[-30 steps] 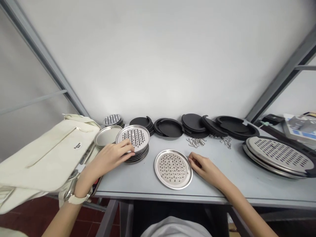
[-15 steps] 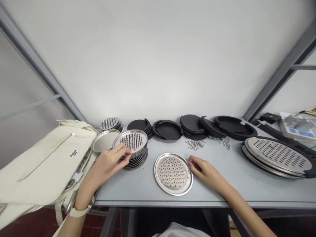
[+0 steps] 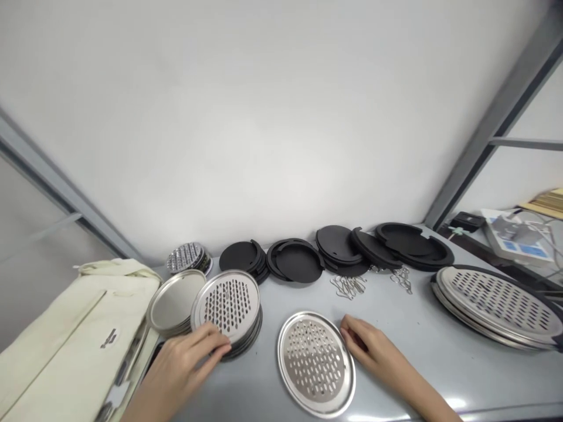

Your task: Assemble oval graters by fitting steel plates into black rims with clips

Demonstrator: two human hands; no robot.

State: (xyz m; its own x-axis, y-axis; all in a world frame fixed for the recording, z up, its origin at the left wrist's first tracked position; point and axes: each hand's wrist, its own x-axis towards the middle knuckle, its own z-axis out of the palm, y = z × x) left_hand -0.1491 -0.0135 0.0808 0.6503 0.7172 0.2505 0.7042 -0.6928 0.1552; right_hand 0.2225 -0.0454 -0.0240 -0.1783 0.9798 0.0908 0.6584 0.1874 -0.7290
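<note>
Grater (image 3: 227, 306), one, atop stack (image 3: 248, 346), pinched by left hand (image 3: 187, 358); one lone grater (image 3: 315, 362) beside narrow-curled right hand (image 3: 372, 347).

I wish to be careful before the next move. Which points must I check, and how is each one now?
1. Left hand at the stack: ok, its fingertips are at the near rim of the top grater disc.
2. Firm grip on the top grater disc: cannot tell.
3. Single grater disc lying flat on the table: ok.
4. Right hand apart from the single grater disc: cannot tell, the fingers are right by its rim.
5. Wire hooks together in one pile: not ok, they lie in separate clusters.
</note>
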